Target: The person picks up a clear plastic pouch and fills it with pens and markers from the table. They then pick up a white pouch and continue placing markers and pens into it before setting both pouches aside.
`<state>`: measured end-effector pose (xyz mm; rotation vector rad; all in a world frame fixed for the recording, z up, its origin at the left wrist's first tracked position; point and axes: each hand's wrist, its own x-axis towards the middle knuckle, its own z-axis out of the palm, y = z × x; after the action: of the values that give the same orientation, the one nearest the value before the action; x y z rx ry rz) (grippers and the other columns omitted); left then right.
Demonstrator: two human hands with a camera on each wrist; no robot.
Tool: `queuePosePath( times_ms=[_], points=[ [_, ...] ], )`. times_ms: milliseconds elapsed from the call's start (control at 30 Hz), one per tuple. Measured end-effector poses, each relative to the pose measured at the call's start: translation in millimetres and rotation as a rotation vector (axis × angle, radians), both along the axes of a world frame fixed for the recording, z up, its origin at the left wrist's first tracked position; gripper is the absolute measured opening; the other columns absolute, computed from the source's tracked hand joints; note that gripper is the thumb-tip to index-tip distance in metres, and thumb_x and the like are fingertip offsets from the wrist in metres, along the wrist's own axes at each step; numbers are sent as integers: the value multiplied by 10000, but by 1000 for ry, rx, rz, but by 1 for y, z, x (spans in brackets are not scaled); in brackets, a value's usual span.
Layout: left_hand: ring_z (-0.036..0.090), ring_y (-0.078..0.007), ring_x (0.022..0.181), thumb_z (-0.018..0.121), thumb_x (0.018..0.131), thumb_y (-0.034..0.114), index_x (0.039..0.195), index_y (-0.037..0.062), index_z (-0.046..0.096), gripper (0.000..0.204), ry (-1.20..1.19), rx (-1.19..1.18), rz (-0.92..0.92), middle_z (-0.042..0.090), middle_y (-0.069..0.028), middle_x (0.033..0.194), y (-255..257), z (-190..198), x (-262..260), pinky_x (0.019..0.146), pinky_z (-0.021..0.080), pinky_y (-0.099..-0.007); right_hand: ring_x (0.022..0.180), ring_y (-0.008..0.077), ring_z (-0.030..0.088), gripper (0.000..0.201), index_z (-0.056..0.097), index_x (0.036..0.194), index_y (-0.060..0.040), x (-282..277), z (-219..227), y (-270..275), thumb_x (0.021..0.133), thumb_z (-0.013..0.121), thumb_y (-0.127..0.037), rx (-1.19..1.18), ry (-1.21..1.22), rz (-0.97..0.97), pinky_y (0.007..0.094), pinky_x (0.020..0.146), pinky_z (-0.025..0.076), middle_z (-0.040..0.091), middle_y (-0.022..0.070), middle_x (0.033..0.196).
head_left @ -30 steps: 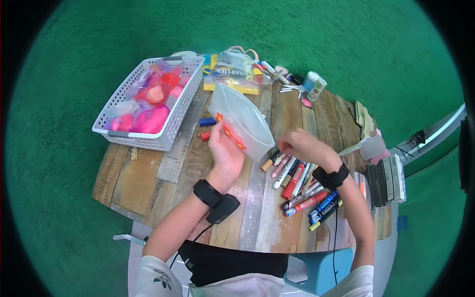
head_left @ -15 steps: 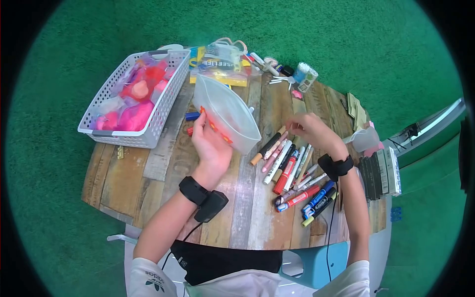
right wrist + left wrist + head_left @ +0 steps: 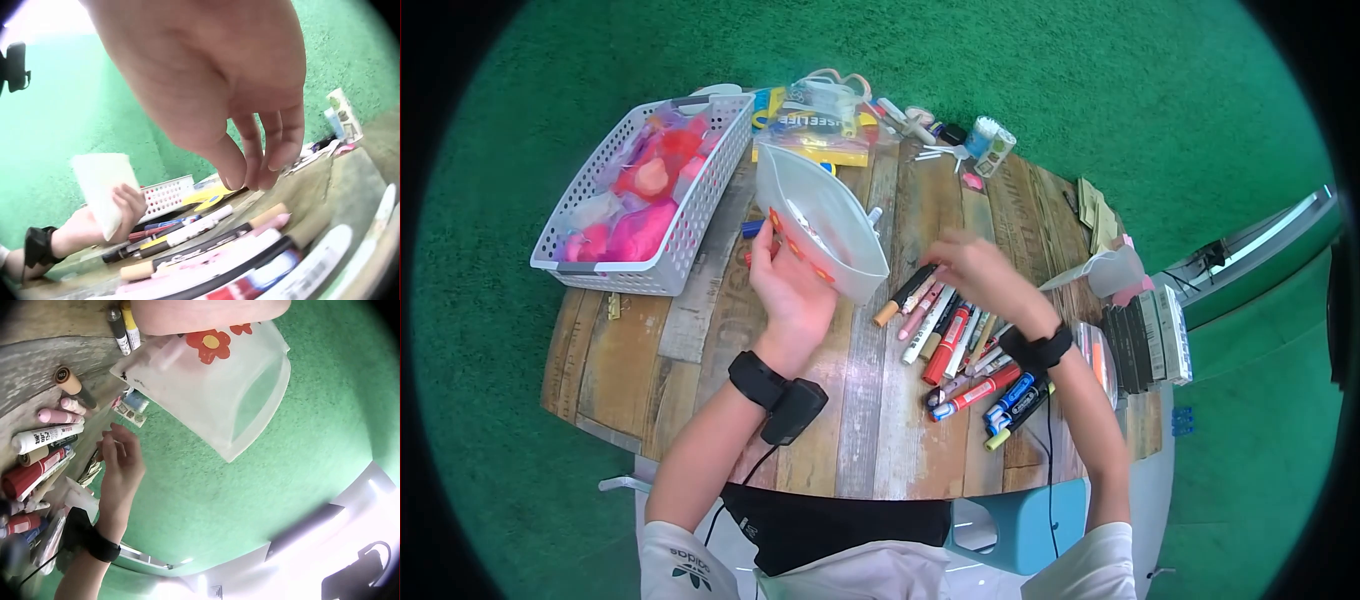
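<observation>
My left hand holds a frosted pouch with red flowers along its side. The pouch's mouth gapes, and a slim white shape shows inside. My right hand hovers over the far ends of a loose pile of markers, its fingers bent downward with nothing between them. Closest to it lie a black-and-tan marker and several pink and white ones. A thick red marker lies mid-pile. Beyond the left hand, a blue marker is partly hidden.
A white basket of pink and purple soft things stands at the left. Behind the pouch lies a yellow-edged plastic bag. Small jars sit at the back, and a white cup and stacked dark boxes at the right.
The head view has shifted, carrying the whole scene leftward. My right hand has moved off the black-and-tan marker, uncovering its dark body. The left hand still holds the pouch.
</observation>
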<state>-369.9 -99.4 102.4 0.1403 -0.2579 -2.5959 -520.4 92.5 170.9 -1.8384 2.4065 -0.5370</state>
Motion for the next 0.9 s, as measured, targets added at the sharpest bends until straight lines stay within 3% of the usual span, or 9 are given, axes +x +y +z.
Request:
queuePosePath(
  times_ms=[100,167,267,367,433,500,533,700,900],
  points=[
    [444,-210,1270,463,942,498,1336,159,490,521,51,8,-63,512,-9,1357,-3,1,2,1094,284,-439,964,341,566,253,647,994,-16,13,-25,-17,745,678,20,17,107,100,421,817,476,582,141,972],
    [448,-371,1296,397,955,516,1431,42,385,672,-4,-1,9,467,-180,1418,-4,9,2,1123,290,-481,992,352,545,268,644,989,-22,14,-29,-23,729,684,34,41,118,123,429,843,467,564,142,984],
    [445,-379,1296,389,958,516,1441,41,369,677,8,-30,15,463,-179,1421,-5,8,2,1124,288,-484,982,352,548,250,625,974,-25,0,-23,-28,738,687,30,93,5,190,423,831,475,569,147,981],
    [439,-376,1301,381,960,518,1441,34,365,682,-3,-47,11,462,-178,1422,-6,8,1,1124,289,-484,922,347,581,226,623,964,-16,-5,5,-16,751,689,15,-19,50,116,426,778,492,572,155,963],
    [439,-369,1303,378,961,517,1440,36,368,679,-3,-28,4,461,-177,1423,-3,11,3,1123,289,-481,765,306,627,149,621,912,10,-6,26,-2,812,682,-82,12,-73,39,397,673,486,604,151,821],
    [439,-361,1305,376,962,517,1438,38,371,675,1,-16,-5,459,-176,1425,0,13,3,1123,290,-479,746,333,643,177,637,870,23,0,45,16,847,673,-149,169,-150,-92,392,676,497,634,188,798],
    [439,-345,1308,378,964,516,1433,46,380,664,-1,-12,-10,459,-164,1427,1,13,3,1123,288,-472,702,293,597,138,612,841,21,5,52,23,842,652,-111,266,-180,-135,365,638,454,567,161,691],
    [434,-300,1315,381,969,514,1414,67,407,631,-93,12,14,467,-126,1427,9,20,4,1125,281,-452,726,314,587,60,600,872,19,-3,28,63,821,610,-11,172,-66,17,381,662,465,562,162,739],
    [434,-217,1282,441,951,510,1367,156,469,547,-6,-7,-45,504,-22,1374,-1,4,2,1100,276,-450,873,343,612,303,595,1052,-31,0,-3,88,757,638,27,251,58,-93,431,758,492,549,132,962]
  ],
)
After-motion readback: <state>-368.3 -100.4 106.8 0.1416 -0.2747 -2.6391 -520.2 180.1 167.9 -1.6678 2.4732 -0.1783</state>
